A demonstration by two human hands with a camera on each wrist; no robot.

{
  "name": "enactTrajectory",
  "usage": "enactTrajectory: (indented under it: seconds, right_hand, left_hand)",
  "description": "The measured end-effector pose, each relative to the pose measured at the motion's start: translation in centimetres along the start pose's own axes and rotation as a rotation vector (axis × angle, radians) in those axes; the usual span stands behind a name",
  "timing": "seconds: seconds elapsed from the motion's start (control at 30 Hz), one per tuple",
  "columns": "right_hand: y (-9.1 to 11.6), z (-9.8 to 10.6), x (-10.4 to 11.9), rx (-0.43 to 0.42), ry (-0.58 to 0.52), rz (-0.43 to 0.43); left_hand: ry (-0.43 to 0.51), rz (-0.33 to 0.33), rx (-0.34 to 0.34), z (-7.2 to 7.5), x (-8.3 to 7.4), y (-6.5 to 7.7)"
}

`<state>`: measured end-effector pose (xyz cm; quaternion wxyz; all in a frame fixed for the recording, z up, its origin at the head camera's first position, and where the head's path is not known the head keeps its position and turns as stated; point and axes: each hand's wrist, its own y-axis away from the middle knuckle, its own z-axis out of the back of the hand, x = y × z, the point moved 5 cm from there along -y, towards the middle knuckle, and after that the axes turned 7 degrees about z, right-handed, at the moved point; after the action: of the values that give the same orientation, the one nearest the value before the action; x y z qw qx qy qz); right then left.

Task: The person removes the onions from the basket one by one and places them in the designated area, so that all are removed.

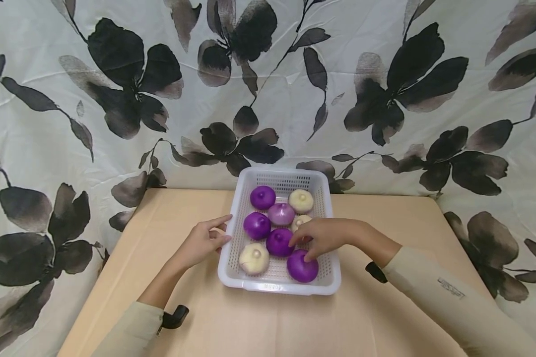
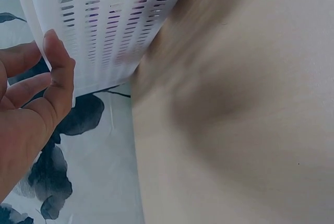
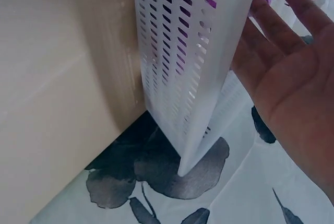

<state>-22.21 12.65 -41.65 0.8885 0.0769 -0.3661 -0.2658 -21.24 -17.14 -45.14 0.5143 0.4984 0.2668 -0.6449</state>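
The right hand (image 1: 323, 235) is over the right part of the white basket (image 1: 272, 286), its fingers loosely bent and spread, thumb against the near right purple onion (image 1: 303, 270); the digits are not closed round it. The left hand (image 1: 201, 242) lies relaxed, fingertips at the basket's left rim, gripping nothing. The onion sits inside the basket, towards its near right corner, near the middle purple onion (image 1: 277, 243).

Handling, in this inspector's judgement: an onion should rest fully on the basket floor before the fingers part from it, and the hand should lift straight up, since a sideways sweep could roll the neighbours. The left fingertips need only brace the rim lightly; a hard push could slide the basket across the table (image 1: 232, 322).

Condition: the near right purple onion is deep violet, rounded and glossy. The light purple onion (image 1: 281, 213) is paler and shiny. The near left white onion (image 1: 254, 260) is cream-coloured with a small knob on top. Another white onion (image 1: 300, 220) is partly hidden by the right hand; its condition cannot be certified.
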Motion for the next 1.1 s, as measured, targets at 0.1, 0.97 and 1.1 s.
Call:
enactTrajectory:
  seconds: [0.1,0.97,1.1]
  right_hand:
    - [-0.5,-0.1,-0.2,0.041,0.018,-0.027]
    - [-2.1,-1.8,-1.0,0.203,0.053,-0.219]
    - [-2.3,-2.1,-1.0,0.214,0.044,-0.22]
  left_hand:
    - [-0.003,0.004,-0.002,0.1,0.0,0.0]
    - [0.057,0.02,0.022,0.2,0.2,-0.3]
    - [0.06,0.031,0.011,0.2,0.2,-0.2]
